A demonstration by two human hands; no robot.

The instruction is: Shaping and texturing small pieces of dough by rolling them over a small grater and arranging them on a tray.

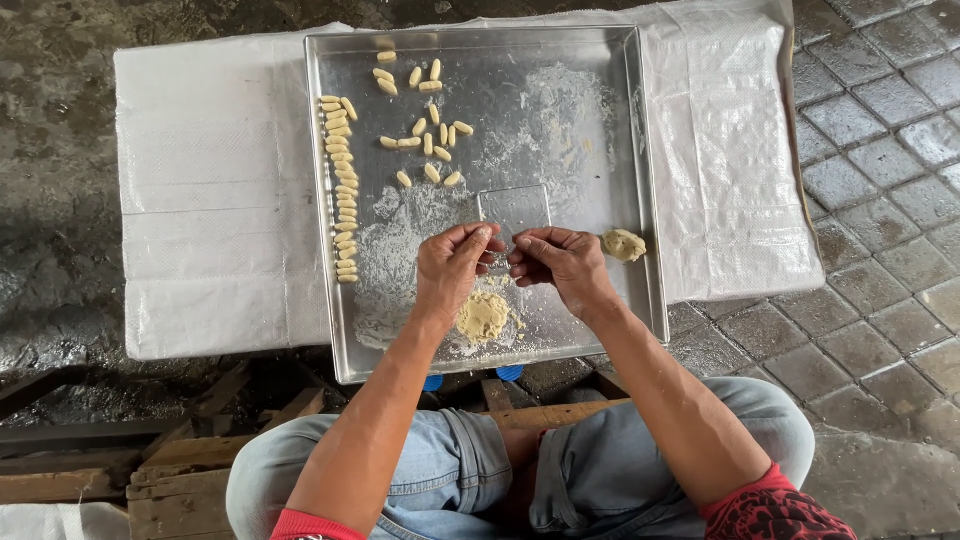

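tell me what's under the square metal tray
The square metal tray rests on a white woven plastic sheet. Two blue round bits peek out below; whatever supports it is covered.

Shiny metal tray [640, 180] in the middle of the frame, dulled by a floury dusting. Dough lump [483, 315] near its lower edge looks soft, matt and crumbly. Woven white plastic sheet [215, 200] underneath, slightly glossy. Rough wet stone paving [880, 150] on the right, weathered wood planks [180, 480] lower left.
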